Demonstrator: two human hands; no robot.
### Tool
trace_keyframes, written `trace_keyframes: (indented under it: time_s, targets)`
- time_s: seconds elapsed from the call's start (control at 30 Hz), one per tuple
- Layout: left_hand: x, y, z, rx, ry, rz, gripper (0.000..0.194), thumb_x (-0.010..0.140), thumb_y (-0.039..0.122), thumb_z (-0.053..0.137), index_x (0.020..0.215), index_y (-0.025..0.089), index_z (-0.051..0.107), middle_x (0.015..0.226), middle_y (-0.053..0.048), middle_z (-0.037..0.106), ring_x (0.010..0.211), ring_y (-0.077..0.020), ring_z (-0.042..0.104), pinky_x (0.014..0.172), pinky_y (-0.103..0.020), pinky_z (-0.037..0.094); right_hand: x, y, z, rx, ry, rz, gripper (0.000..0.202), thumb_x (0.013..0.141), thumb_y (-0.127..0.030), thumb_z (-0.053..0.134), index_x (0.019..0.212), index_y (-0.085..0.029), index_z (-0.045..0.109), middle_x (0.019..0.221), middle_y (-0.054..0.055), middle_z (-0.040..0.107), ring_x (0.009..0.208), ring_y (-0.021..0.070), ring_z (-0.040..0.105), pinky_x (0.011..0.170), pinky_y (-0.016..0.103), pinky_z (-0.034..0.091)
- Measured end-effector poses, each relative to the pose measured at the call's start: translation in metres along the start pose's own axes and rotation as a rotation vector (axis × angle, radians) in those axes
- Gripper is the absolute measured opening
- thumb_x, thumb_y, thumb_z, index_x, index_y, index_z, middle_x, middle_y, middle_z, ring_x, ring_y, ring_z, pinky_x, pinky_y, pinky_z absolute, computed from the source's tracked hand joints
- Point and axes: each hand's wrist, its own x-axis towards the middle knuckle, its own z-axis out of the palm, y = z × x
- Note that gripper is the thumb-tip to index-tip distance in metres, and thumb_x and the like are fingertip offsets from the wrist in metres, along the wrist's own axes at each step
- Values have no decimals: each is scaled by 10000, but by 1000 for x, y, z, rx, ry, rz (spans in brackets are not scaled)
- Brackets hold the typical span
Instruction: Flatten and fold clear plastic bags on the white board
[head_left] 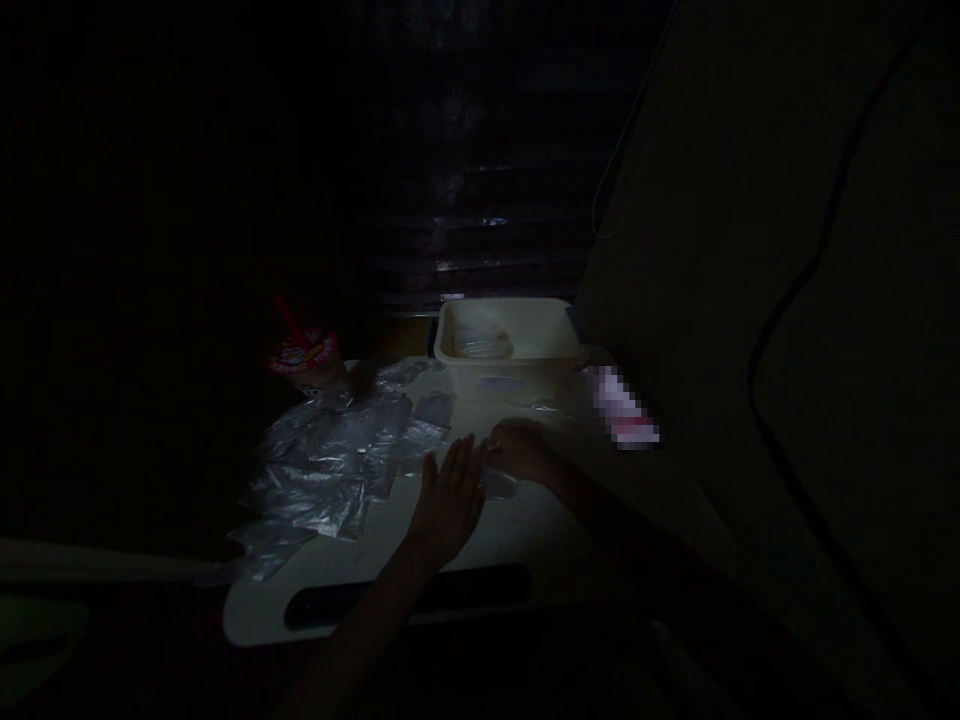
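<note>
In the dim head view, my left hand (448,505) lies over the small white table (525,530), fingers stretched out flat. Close to its fingertips is my right hand (519,450), its fingers curled in a pinch. The right fingers seem to grip the edge of a clear plastic bag (501,487), part of which shows between and below the two hands. How much of it lies under the left palm is hidden. To the left, several clear plastic bags (330,485) lie overlapping in a shiny spread.
A white plastic bin (510,375) stands at the table's back, with clear plastic (480,340) inside. A sealed drink cup (307,360) with a red straw is at the back left. A blurred, lit phone-like object (624,408) lies right. A dark slot (480,590) runs near the front edge.
</note>
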Motion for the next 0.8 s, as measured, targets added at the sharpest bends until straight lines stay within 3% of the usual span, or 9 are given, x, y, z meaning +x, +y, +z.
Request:
trace_keyframes:
  time_s: [0.3,0.57,0.67,0.8]
  targets:
    - [-2,0,2,-7,7,-11,496,822,250,263,1280,119,125,1325,-136,217,1217,-244,147,925,-508,170,10,5,-7,97,-202,-46,320,694,-382,437,705,-146,654,691,76,650,588,148,568,466,205,315]
    - [-2,-2,2,-125,3,-20,493,819,258,278,1273,115,152,1327,-138,210,1216,-238,154,932,-506,145,14,14,1,284,-171,-79,173,639,-211,502,666,-125,651,637,41,632,568,114,532,485,186,322]
    - [-2,-6,1,-397,39,-62,487,806,284,322,1254,123,220,1299,-131,286,1197,-219,219,948,-481,119,14,18,3,376,-140,-109,161,632,-183,505,650,-103,644,603,41,615,550,110,518,494,190,329]
    - [-2,-14,-3,-932,159,-331,432,774,325,372,1169,151,392,1193,-110,447,1091,-204,388,920,-398,240,8,17,4,532,-108,-164,153,641,-180,502,664,-100,631,589,21,593,552,103,507,496,186,338]
